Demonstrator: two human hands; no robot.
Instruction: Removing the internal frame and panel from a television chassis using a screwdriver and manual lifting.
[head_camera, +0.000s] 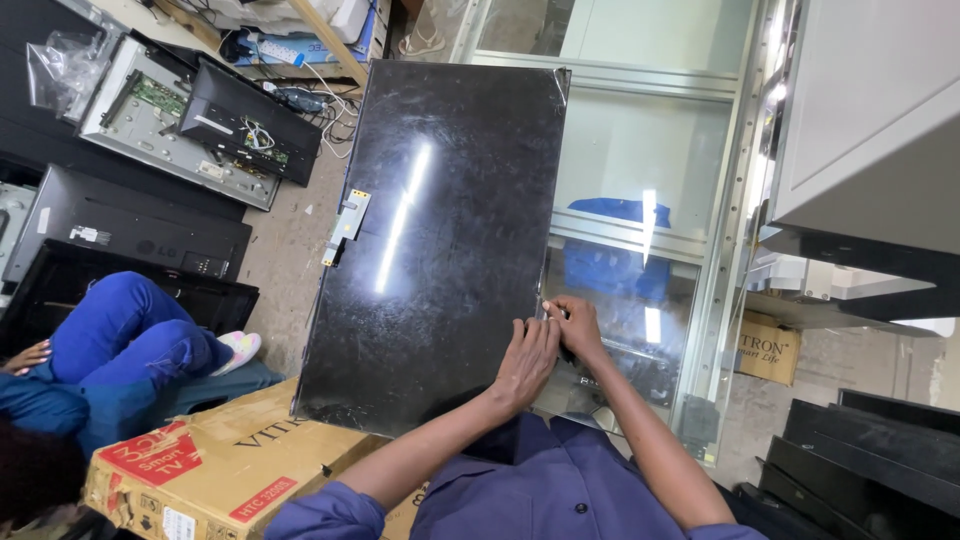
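- Cardboard box (215, 470) lower left of the hands.
- Seated person in blue (120, 350) far left.
- Opened television backs (190, 120) upper left.
- Small carton (768, 348) to the right.

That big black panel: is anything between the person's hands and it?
Nothing visible is. Both the left hand and the right hand already rest on the right edge of the black panel, fingers pinching at its rim. The cardboard box lies under the panel's lower corner, away from the hands.
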